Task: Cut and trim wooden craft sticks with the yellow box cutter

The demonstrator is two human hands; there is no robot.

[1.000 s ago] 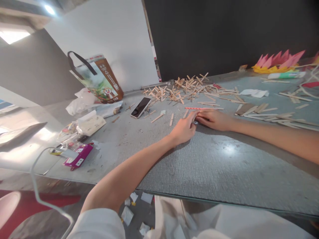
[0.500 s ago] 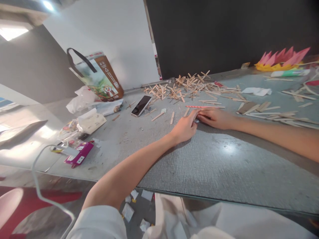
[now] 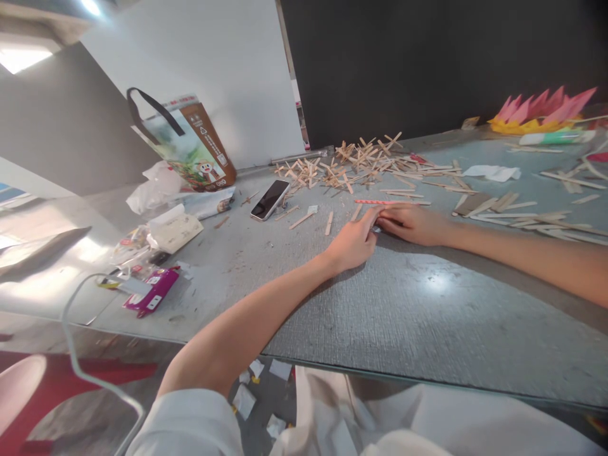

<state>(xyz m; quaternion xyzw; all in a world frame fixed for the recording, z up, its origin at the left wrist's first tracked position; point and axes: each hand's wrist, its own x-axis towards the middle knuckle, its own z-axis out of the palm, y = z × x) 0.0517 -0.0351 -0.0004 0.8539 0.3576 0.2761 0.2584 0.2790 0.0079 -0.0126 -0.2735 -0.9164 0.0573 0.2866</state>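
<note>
Fingertips meeting, my left hand [image 3: 352, 244] and my right hand [image 3: 409, 225] rest on the grey table [image 3: 380, 316]. Both have their fingers bent and pressed together. A small pale bit shows under the fingers where they meet, too little of it to name. Just beyond the hands lies a red-and-white striped stick [image 3: 373, 202], partly behind my right fingers. A short wooden craft stick [image 3: 329, 223] lies left of my left hand, and another stick [image 3: 356, 212] sits close to its fingertips.
Behind the hands spreads a heap of crossed craft sticks [image 3: 363, 158]. More sticks [image 3: 536, 221] lie at right, near a pink paper flower [image 3: 546, 111] and a glue tube [image 3: 555, 138]. Leftward are a phone [image 3: 270, 199], a paper bag [image 3: 194, 149] and a purple packet [image 3: 154, 293].
The view has shifted very slightly. Both hands keep the same place and pose, and nothing on the table has visibly moved.
</note>
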